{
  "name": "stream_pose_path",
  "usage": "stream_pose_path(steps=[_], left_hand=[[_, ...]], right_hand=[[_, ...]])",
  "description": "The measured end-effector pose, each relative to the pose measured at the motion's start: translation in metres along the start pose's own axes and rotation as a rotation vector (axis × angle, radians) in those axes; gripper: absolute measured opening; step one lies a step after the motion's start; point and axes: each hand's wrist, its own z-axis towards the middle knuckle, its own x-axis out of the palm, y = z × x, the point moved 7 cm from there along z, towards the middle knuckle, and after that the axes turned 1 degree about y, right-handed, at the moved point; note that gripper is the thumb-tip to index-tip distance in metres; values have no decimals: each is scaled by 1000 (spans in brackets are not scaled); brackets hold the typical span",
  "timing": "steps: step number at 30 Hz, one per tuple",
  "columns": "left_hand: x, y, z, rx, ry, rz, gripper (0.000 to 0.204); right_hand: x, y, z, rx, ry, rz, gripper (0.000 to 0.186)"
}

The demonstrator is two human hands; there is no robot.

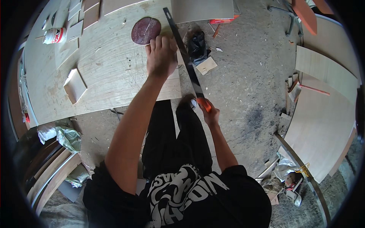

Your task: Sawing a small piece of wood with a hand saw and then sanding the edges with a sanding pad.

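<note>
My right hand (pixel 211 115) is wrapped round the orange handle of a handsaw (pixel 189 64). The long, dark, narrow blade slants up and left, running alongside the right edge of the wooden workbench (pixel 110 83); a slot shows at its far end. On the bench, close to that edge, my left hand (pixel 161 57) presses down with its fingers bent and close together. What lies under the fingers is hidden. Just beyond the fingertips is a round maroon disc (pixel 146 30) with a pale scratch, and the fingers reach its near rim.
Thin wood pieces (pixel 91 15), a white-and-red tub (pixel 54 35) and an angled offcut (pixel 75 86) lie on the bench. A black plastic bag (pixel 198 47) and scraps lie on the floor. Large boards (pixel 319 121) lean at right; curved wooden parts (pixel 57 178) stand lower left.
</note>
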Motion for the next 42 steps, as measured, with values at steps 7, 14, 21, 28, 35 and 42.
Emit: stream_pose_path(steps=[7,14,21,28,35,42], left_hand=[[0,-1,0,-9,-6,-15,22],[0,-1,-2,15,-21,24,23],[-6,-6,-2,47,13,96,22],[0,-2,-1,-9,2,22,24],[-3,5,-2,3,-27,-5,21],[2,-2,0,-1,3,33,20]], right_hand=[[5,65,44,-132,-57,-24,38],[10,93,72,-206,-113,-17,37],[10,104,73,-248,-111,-59,38],[9,27,39,6,24,-122,36],[-14,35,-5,27,-4,-72,37],[-2,85,57,-209,-133,-1,35]])
